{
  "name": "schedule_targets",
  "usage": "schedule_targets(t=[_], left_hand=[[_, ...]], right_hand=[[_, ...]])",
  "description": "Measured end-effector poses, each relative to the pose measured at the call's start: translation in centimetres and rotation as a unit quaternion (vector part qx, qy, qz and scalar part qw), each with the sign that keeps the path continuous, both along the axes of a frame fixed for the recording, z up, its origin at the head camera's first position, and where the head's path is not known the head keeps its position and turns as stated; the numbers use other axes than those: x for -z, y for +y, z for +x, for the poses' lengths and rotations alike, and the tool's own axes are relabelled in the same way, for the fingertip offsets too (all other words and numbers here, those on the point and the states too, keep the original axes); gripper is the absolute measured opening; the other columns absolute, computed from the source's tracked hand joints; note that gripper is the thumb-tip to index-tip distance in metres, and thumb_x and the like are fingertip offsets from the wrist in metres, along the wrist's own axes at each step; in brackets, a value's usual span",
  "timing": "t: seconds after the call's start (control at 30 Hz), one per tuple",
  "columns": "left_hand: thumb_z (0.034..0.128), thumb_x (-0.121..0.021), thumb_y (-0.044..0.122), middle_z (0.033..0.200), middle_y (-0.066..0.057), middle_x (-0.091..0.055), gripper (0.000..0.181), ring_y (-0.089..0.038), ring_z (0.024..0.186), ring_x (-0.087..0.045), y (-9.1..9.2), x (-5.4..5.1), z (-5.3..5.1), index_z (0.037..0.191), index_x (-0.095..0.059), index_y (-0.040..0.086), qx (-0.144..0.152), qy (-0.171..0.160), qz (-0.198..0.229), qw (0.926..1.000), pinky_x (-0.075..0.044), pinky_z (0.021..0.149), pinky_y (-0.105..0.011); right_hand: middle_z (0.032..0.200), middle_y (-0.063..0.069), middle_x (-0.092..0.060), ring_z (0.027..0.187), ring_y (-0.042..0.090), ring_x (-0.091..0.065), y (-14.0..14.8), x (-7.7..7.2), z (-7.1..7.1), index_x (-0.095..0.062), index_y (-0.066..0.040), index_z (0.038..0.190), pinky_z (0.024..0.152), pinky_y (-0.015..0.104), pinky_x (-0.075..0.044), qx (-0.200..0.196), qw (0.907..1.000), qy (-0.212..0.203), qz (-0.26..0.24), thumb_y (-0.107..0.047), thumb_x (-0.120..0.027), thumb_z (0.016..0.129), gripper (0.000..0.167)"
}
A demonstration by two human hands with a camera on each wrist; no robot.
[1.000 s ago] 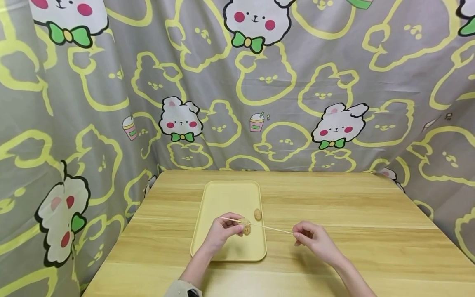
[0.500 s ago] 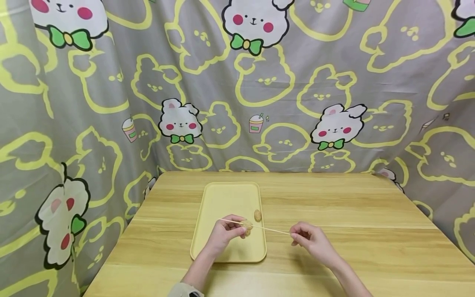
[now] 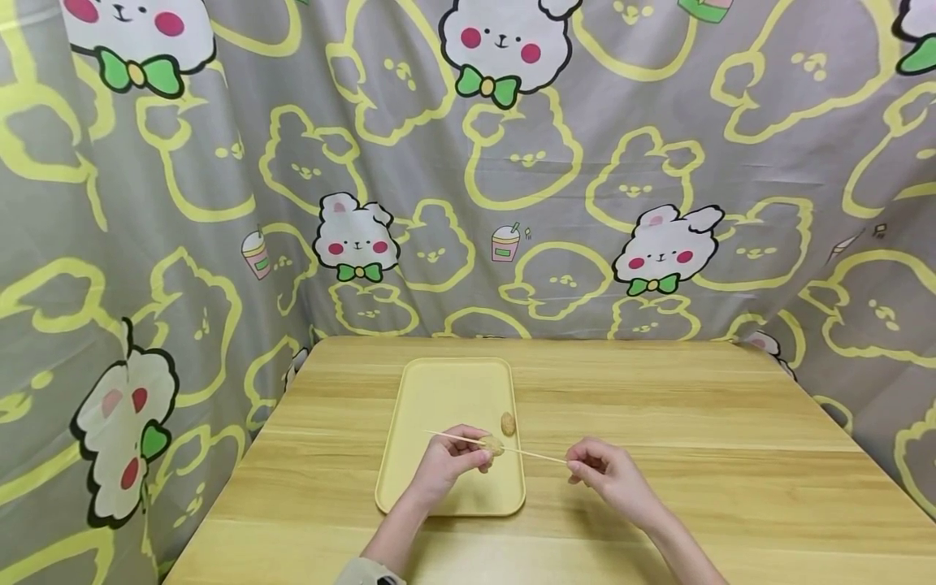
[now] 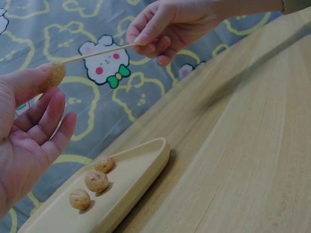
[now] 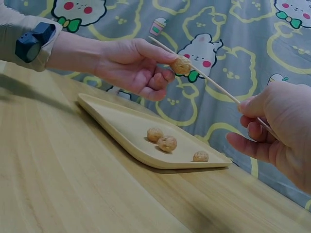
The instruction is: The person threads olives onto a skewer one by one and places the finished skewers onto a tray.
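My left hand [image 3: 448, 471] pinches a browned, rough-skinned meatball [image 5: 181, 65] between thumb and fingers above the tray. A thin wooden skewer [image 3: 537, 455] runs through the meatball, and its tip sticks out on the far side in the right wrist view. My right hand [image 3: 610, 479] pinches the skewer towards its other end, to the right of the tray. Below the hands, a pale yellow tray [image 3: 453, 390] bears several more meatballs, among them one [image 4: 97, 181] in the left wrist view. In the head view, one meatball [image 3: 508, 423] shows by the tray's right rim.
The tray lies on a wood-grain table [image 3: 658, 406], left of its middle. A grey curtain [image 3: 468, 284] with yellow outlines and white rabbits hangs behind the table and at both sides. A dark watch-like device [image 5: 35, 41] sits on the left wrist over a light sleeve.
My right hand has shifted slightly left, and more of the skewer sticks out left of the meatball. My left hand has drifted a little right with the meatball.
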State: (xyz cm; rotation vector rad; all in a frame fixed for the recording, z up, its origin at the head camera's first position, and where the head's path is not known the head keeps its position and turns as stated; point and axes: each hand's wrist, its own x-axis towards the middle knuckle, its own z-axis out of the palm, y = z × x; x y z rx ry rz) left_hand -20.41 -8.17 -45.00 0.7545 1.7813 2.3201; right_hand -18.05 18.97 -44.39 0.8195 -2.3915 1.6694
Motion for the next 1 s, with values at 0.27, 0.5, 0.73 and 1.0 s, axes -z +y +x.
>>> schedule_targets(t=[0.27, 0.5, 0.73, 1.0], left_hand=[[0.0811, -0.063, -0.006, 0.081, 0.005, -0.066, 0.035, -0.006, 0.068, -0.061, 0.4, 0.1, 0.1, 0.104, -0.045, -0.026, 0.007, -0.006, -0.014, 0.9999, -0.053, 0.067, -0.02], [0.0808, -0.064, -0.005, 0.079, 0.004, -0.065, 0.036, -0.007, 0.068, -0.061, 0.7, 0.3, 0.1, 0.105, -0.046, -0.025, 0.004, -0.027, -0.023, 0.9994, -0.053, 0.068, -0.02], [0.0801, -0.065, -0.004, 0.08, 0.005, -0.066, 0.037, -0.006, 0.068, -0.061, 1.1, 0.3, -0.1, 0.104, -0.046, -0.026, 0.011, -0.018, -0.019, 0.9996, -0.053, 0.067, -0.02], [0.0799, -0.064, -0.007, 0.079, 0.006, -0.066, 0.033, -0.006, 0.068, -0.061, 1.8, 0.3, 0.1, 0.103, -0.048, -0.024, 0.011, -0.018, -0.023, 0.9995, -0.053, 0.066, -0.019]], right_hand=[[0.08, 0.002, -0.058, 0.067, 0.016, -0.062, -0.5, -0.1, 0.2, -0.062, -0.002, 0.09, 0.054, 0.03, -0.052, -0.007, 0.9999, 0.013, -0.008, -0.001, -0.058, 0.089, 0.004], [0.078, 0.01, -0.057, 0.067, 0.018, -0.062, -0.9, -0.1, 0.3, -0.061, -0.002, 0.09, 0.053, 0.028, -0.051, -0.012, 0.9999, 0.0, -0.01, -0.002, -0.058, 0.089, 0.003], [0.079, 0.013, -0.057, 0.068, 0.018, -0.062, -1.1, -0.1, 0.4, -0.061, 0.0, 0.091, 0.053, 0.027, -0.05, -0.014, 0.9998, -0.008, -0.012, -0.002, -0.057, 0.089, 0.005], [0.079, 0.006, -0.057, 0.069, 0.018, -0.063, -1.1, -0.2, 0.3, -0.061, -0.001, 0.091, 0.052, 0.027, -0.049, -0.018, 0.9997, -0.007, -0.015, -0.002, -0.057, 0.09, 0.004]])
